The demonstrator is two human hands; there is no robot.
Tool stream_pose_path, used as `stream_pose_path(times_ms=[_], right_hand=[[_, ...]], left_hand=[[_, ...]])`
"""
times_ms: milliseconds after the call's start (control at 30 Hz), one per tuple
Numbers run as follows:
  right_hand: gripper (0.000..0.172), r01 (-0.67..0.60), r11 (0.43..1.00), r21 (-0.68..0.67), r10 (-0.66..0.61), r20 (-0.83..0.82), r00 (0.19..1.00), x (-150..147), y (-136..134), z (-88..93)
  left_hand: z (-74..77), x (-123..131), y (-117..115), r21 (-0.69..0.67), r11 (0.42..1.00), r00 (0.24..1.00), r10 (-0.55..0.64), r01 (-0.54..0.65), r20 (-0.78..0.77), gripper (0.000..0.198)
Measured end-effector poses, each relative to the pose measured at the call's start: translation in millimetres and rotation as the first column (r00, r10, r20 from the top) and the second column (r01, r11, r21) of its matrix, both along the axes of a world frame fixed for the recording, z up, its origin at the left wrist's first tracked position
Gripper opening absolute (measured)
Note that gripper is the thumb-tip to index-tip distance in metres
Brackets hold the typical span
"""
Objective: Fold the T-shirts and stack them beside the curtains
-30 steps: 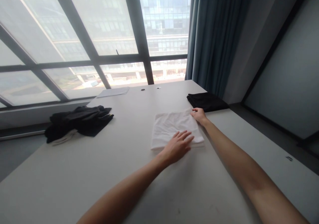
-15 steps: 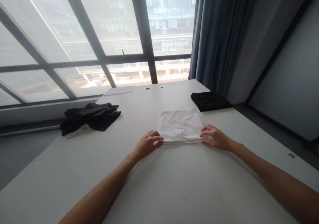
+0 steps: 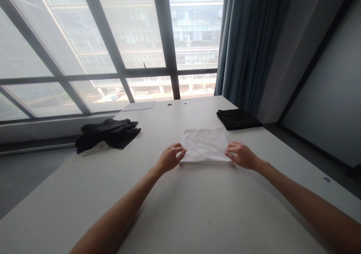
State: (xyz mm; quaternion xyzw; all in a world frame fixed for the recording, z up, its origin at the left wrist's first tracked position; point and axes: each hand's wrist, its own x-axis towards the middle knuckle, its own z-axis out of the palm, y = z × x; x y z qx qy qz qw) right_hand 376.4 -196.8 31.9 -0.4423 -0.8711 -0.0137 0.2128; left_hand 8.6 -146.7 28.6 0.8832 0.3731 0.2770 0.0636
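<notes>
On the table (image 3: 203, 209), a folded white cloth (image 3: 205, 143) is laid flat, flanked at about eight o'clock from its middle by the left hand (image 3: 170, 157) and at about four by the right hand (image 3: 244, 156); thumb and fingers are curled in on each, but whether fabric is pinched cannot be told. The step in hand is judged to be the squaring of the fold, while a folded black cloth (image 3: 239, 119) is set at two o'clock and dark garments (image 3: 108, 133) are heaped at nine. Gentle, matched handling of both near corners seems called for next.
</notes>
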Motion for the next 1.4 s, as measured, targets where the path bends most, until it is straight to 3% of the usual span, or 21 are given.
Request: stream_pose_path(times_ms=[133, 233, 300, 467, 633, 767, 900, 1000, 1133, 1267, 1400], right_hand=[[0.033, 0.326, 0.945, 0.006, -0.323, -0.132, 0.937, -44.0, 52.2, 11.3], [0.043, 0.467, 0.882, -0.071, -0.470, -0.039, 0.882, -71.8, 82.4, -1.1], [0.053, 0.522, 0.845, -0.119, -0.521, 0.039, 0.853, -76.8, 91.8, -17.1], [0.062, 0.559, 0.802, -0.210, -0.558, 0.072, 0.827, -63.2, 94.9, -45.5], [0.062, 0.557, 0.808, -0.193, -0.555, 0.066, 0.829, -60.7, 94.9, -45.2], [0.058, 0.552, 0.814, -0.181, -0.551, 0.059, 0.832, -61.7, 95.1, -45.5], [0.055, 0.552, 0.818, -0.161, -0.552, 0.048, 0.832, -60.7, 96.1, -49.0], [0.054, 0.549, 0.823, -0.147, -0.548, 0.054, 0.835, -60.2, 96.2, -50.4], [0.052, 0.547, 0.825, -0.143, -0.548, 0.037, 0.836, -60.2, 94.5, -49.6], [0.051, 0.546, 0.824, -0.151, -0.549, 0.022, 0.836, -60.5, 92.9, -47.6], [0.051, 0.544, 0.823, -0.162, -0.549, 0.019, 0.836, -61.1, 93.2, -46.6]], left_hand=[[9.2, 66.1, 29.0, -0.016, 0.998, 0.998, 0.065, -0.065, 0.005, 0.036], [-3.2, 103.7, 39.7, -0.080, 0.990, 0.985, 0.108, -0.120, -0.136, 0.045], [-16.9, 110.8, 40.4, -0.120, 0.986, 0.966, 0.083, -0.114, -0.243, 0.051], [-35.4, 100.7, 34.4, -0.109, 0.990, 0.948, 0.056, -0.094, -0.313, 0.056], [-29.2, 106.8, 22.7, -0.087, 0.996, 0.951, -0.038, 0.011, -0.306, 0.059], [-21.7, 104.4, 25.7, -0.157, 0.984, 0.932, -0.135, 0.086, -0.335, 0.059], [-19.0, 80.9, 48.1, -0.127, 0.989, 0.966, 0.043, -0.078, -0.257, 0.055], [-25.6, 61.8, 61.8, -0.153, 0.967, 0.946, 0.152, -0.202, -0.287, 0.055], [-33.6, 50.9, 69.1, -0.181, 0.958, 0.945, 0.163, -0.220, -0.285, 0.054], [-29.7, 51.3, 68.6, -0.177, 0.954, 0.941, 0.188, -0.244, -0.280, 0.054], [-26.5, 57.6, 57.7, -0.130, 0.974, 0.954, 0.146, -0.185, -0.264, 0.054]])
